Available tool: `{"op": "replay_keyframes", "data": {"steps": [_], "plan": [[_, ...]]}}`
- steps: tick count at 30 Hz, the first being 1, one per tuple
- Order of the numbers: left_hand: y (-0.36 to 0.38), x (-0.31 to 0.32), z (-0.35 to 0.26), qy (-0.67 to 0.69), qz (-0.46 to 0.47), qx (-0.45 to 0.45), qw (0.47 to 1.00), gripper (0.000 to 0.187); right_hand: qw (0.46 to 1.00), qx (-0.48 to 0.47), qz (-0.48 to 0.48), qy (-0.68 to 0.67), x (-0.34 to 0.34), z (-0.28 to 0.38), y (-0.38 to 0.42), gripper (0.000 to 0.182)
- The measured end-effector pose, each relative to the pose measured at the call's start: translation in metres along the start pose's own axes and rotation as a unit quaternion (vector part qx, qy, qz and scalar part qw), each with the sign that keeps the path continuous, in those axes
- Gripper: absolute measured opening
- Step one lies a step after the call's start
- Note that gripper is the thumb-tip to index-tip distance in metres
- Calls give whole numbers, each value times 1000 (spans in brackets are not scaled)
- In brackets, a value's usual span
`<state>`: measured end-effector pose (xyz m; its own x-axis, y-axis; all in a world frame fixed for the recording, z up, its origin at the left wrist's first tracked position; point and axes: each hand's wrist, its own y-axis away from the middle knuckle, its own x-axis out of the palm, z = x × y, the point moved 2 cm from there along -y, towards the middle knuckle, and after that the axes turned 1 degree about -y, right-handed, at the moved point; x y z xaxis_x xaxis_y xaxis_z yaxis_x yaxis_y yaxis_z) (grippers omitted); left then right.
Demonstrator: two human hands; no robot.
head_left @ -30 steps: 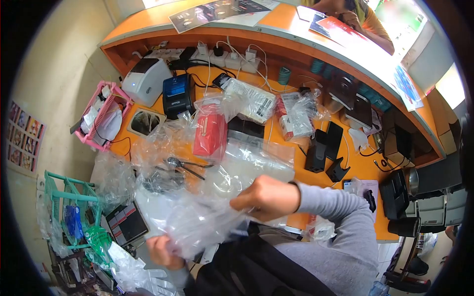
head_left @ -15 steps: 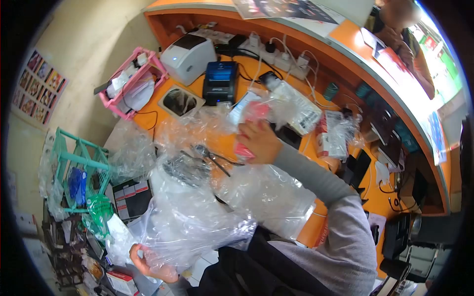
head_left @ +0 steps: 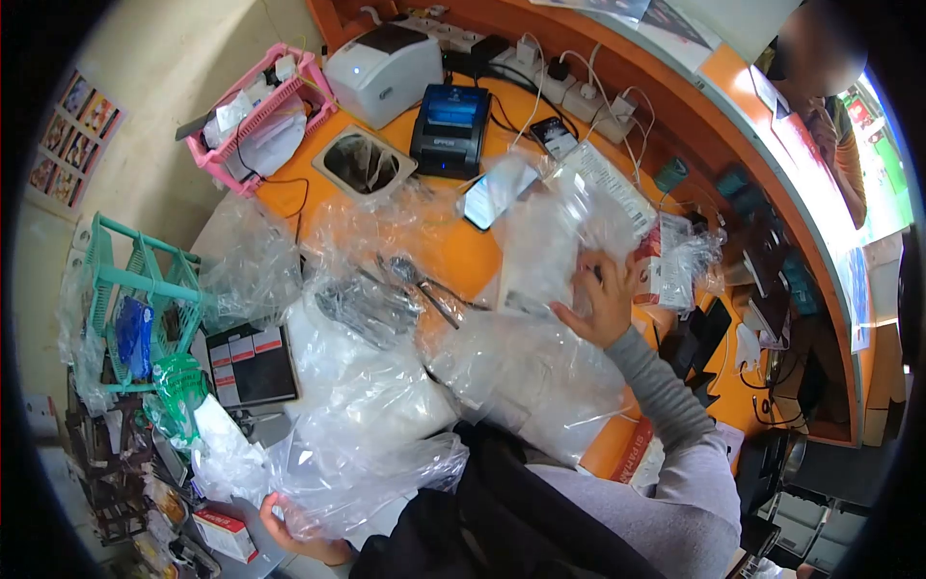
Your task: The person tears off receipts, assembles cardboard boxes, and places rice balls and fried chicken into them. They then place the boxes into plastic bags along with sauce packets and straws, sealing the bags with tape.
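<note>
In the head view, I record the left hand (head_left: 301, 533) low at the left, fingers curled around the near end of a loose, clear plastic bag (head_left: 371, 475); the film covers part of the grip. The bag lies crumpled in front of the dark clothing, at the near side of the orange table (head_left: 470, 256). I find the right hand (head_left: 606, 297) with thumb and fingers apart and bent, at the edge of clear plastic packaging (head_left: 542, 236); contact I cannot confirm. Just beside it is a red-and-white box (head_left: 666, 262) partly under clear film. A phone with a bright screen (head_left: 497, 191) lies near a black-and-blue printer (head_left: 450, 130). Left of that printer I note a square metal container (head_left: 363, 164) and a pink plastic basket (head_left: 262, 124) holding papers.
</note>
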<state>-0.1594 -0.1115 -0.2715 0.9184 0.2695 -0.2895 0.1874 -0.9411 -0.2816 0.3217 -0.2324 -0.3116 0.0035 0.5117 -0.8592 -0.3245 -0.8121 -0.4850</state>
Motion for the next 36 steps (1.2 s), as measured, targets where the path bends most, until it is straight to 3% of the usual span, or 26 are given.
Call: {"op": "replay_keyframes", "data": {"steps": [2, 5, 8, 11, 14, 20, 23, 26, 27, 28, 30, 31, 34, 36], "plan": [[3, 9, -6, 13, -7, -58, 998, 25, 999, 17, 15, -23, -9, 9, -28, 53], [4, 10, 1, -30, -13, -26, 999, 24, 995, 50, 85, -11, 3, 16, -33, 51], [5, 4, 13, -44, -15, -8, 999, 26, 998, -15, 54, 32, 5, 29, -30, 47], [9, 6, 8, -6, -19, -58, 998, 27, 981, -129, 134, 57, 14, 39, -26, 48], [12, 10, 1, -5, -10, -69, 998, 24, 985, -76, 145, -47, 25, 31, -21, 44], [15, 13, 7, 27, -9, -82, 996, 23, 986, -73, 128, -82, 35, 21, -11, 33], [12, 17, 21, 61, 23, -115, 991, 20, 982, -68, 158, -77, 35, 21, -11, 37], [1, 30, 16, 16, 111, -24, 993, 18, 969, -84, 208, -106, 15, 13, -11, 49], [1, 32, 15, -18, 151, 15, 988, 18, 960, -78, 252, -89, -3, 11, -8, 61], [-1, 29, 28, 56, 178, -51, 981, 20, 941, -35, 307, -136, -33, 9, -7, 66], [-8, 34, 54, 97, 199, -97, 970, 22, 937, 78, 329, -85, -118, 17, 12, 67], [-14, 35, 71, 95, 199, -105, 970, 23, 931, 144, 334, -46, -158, 25, 27, 67], [-40, 33, 140, 76, 186, -96, 975, 26, 936, 196, 291, 6, -229, 34, 110, 72], [-63, 22, 188, 62, 182, -73, 979, 28, 867, 378, 321, 41, -226, 44, 192, 94]]}}
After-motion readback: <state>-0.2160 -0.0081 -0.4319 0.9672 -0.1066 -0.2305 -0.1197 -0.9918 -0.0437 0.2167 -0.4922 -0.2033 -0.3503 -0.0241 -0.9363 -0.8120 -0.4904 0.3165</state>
